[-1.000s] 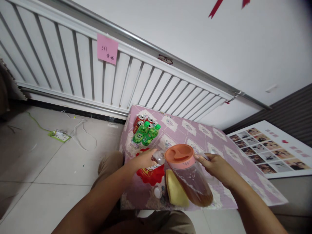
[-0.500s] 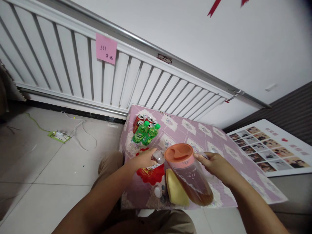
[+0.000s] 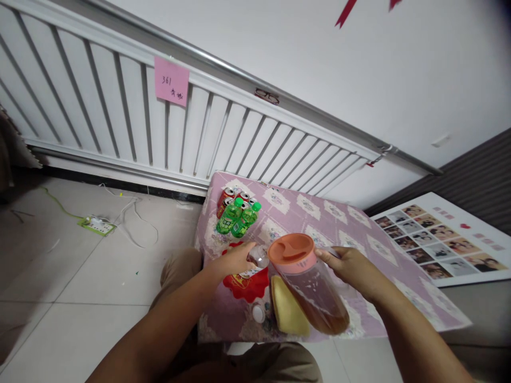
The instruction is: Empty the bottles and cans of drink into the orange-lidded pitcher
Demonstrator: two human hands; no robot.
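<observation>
Lower centre of the frame, a transparent pitcher is leaning, its orange lid topping brown liquid; the right hand is gripping its handle, the left clasping a clear bottle.

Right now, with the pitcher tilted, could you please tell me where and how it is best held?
Probably by its handle, from the right, as the right hand grips it: the handle juts out that way, while the orange lid leans left toward the clear bottle. The pitcher itself looks wide for one hand.
</observation>
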